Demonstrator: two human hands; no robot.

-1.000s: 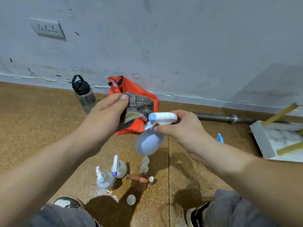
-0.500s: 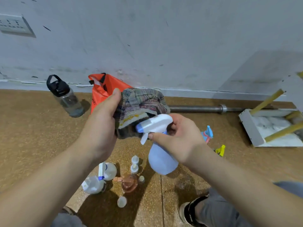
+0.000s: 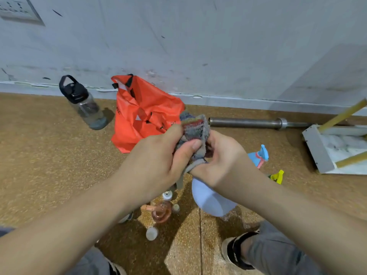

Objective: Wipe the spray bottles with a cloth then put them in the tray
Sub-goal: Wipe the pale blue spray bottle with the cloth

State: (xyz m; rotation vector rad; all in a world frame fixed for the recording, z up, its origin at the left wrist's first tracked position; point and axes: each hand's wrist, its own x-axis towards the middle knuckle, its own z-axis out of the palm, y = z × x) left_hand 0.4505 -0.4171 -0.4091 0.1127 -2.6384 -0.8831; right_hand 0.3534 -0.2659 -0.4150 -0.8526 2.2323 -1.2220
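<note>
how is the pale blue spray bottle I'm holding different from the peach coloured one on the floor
The pale blue spray bottle is held off the floor in your right hand, while the peach bottle sits on the floor among small bottles. The pale blue one looks larger and opaque; the peach one is see-through. The cloth in your left hand covers the blue one's head; the peach one's is bare. Both have rounded bodies.

No legible text — the orange bag (image 3: 143,114) bears only blurred print.
</note>
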